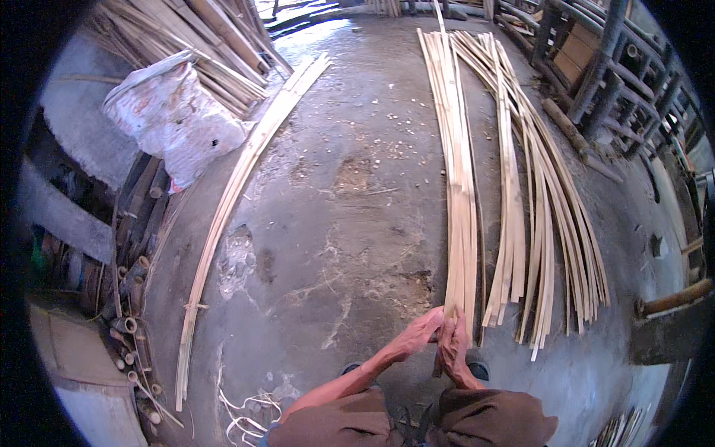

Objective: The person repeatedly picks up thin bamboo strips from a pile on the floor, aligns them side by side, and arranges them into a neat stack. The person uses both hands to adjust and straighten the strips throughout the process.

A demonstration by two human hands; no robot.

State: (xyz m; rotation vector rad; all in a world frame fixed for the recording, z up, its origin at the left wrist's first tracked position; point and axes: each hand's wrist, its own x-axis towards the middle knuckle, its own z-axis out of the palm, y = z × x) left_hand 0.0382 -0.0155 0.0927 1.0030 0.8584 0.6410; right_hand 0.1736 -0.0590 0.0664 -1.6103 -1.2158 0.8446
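Note:
A long bundle of pale split bamboo strips (460, 253) runs away from me along the concrete floor, its near end at my hands. My left hand (418, 334) reaches in from the left, its fingers closed at the left edge of that end. Beside it, my right hand (453, 346) is wrapped round the same end, thumb on top. The two hands touch or nearly touch, and their fingers partly hide the strip ends. One strip (440, 18) stretches past the others at the far end. Just right lie more bamboo strips (511, 253), fanned out in groups.
A narrow strip bundle (225, 197), tied near its close end, lies at left. Behind it are a white sack (175, 112) and leaning slats (216, 45). Cut bamboo tubes (130, 325) are piled far left. Curled shavings (249, 417) lie by my left leg. A pole rack (603, 67) stands right.

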